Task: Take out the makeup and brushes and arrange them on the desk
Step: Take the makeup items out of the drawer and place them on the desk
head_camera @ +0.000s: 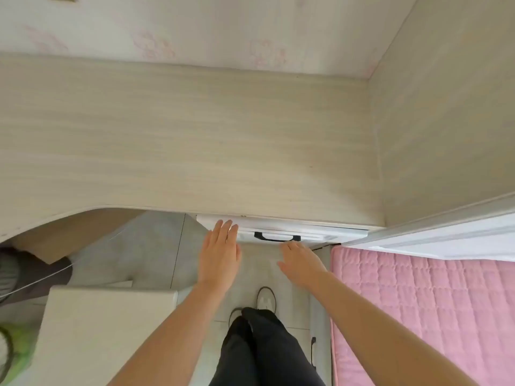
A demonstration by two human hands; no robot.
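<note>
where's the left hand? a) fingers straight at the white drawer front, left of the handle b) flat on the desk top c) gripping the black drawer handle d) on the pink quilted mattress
a: the left hand, fingers straight, is at the white drawer front, beside the black handle.

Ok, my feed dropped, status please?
Left hand open at drawer front. Right hand open, just under handle. No makeup in view yet.

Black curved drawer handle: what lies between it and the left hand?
Between the black handle and left hand, only bare white drawer front, shown in head view.
</note>
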